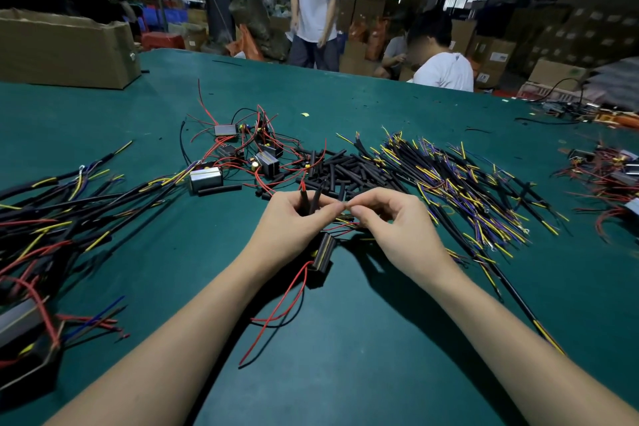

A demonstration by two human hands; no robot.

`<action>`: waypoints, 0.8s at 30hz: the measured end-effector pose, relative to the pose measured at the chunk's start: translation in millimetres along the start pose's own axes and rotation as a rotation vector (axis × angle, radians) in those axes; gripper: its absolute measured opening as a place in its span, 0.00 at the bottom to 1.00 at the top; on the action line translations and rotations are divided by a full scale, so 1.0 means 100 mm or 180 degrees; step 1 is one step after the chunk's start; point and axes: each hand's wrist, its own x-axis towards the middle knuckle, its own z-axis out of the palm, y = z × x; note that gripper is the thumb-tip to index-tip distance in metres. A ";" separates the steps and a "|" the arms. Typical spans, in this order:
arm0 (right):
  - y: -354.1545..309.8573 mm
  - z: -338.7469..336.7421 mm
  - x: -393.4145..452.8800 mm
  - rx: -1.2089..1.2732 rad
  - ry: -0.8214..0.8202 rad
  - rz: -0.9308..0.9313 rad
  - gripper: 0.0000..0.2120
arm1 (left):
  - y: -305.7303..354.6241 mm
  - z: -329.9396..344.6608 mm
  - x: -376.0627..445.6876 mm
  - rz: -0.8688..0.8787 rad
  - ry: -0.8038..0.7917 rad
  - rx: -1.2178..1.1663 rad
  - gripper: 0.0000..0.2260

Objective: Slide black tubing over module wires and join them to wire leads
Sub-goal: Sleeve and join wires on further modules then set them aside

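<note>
Just above the module, your left hand grips two tubing pieces while your right hand pinches wire ends; likely joining, so twist next.

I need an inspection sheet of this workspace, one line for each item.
Surface: green table.
Job's things: black module lies below the hands; tubing pile behind; wire leads to the right.
Clutter: spare modules, joined harnesses on the left.
Grippers: left hand holds two black tubes; right hand pinches wire ends.
Cables: red wire trails from the module.
Surroundings: cardboard box, two people behind.
</note>
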 end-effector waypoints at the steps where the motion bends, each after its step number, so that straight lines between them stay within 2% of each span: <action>1: 0.00 0.01 0.00 0.0045 0.0050 0.0058 0.08 | 0.00 0.00 0.00 -0.0012 0.0022 0.0015 0.04; 5: 0.00 -0.01 0.01 0.0136 0.0048 0.0058 0.07 | 0.03 0.04 -0.01 0.0119 -0.0018 0.0089 0.07; 7: 0.01 -0.03 0.00 0.0136 -0.0040 0.0015 0.08 | 0.06 0.05 -0.03 0.0161 -0.0065 -0.0110 0.07; 9: 0.01 -0.03 0.00 0.0106 -0.0092 -0.0015 0.09 | 0.08 0.05 -0.04 0.0311 -0.0064 -0.0223 0.05; 12: 0.00 -0.05 0.00 0.0043 -0.0172 -0.0142 0.09 | 0.08 0.03 -0.03 0.0497 -0.0006 0.0032 0.01; 18: -0.02 -0.08 -0.02 -0.0216 -0.0307 -0.0401 0.08 | 0.03 0.03 -0.01 0.0524 0.0170 0.0067 0.02; 24: -0.03 -0.06 -0.01 0.0129 -0.0076 -0.0260 0.08 | 0.01 0.04 0.00 0.0449 0.0133 0.0160 0.02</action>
